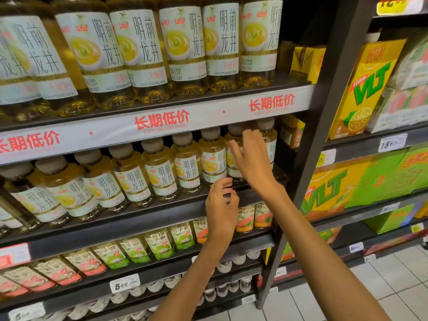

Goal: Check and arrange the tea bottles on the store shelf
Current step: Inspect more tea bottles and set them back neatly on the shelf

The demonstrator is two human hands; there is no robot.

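Fingers (249,137) of my right hand (252,163) curl round a tea bottle (234,144) at two o'clock on the middle shelf (139,218), left hand (221,205) loosely curled and empty below; I'd turn its label forward gently.

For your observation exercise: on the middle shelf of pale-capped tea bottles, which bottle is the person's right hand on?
The second bottle from the row's right end. The right hand covers its label and reaches its cap; its neighbours stand untouched.
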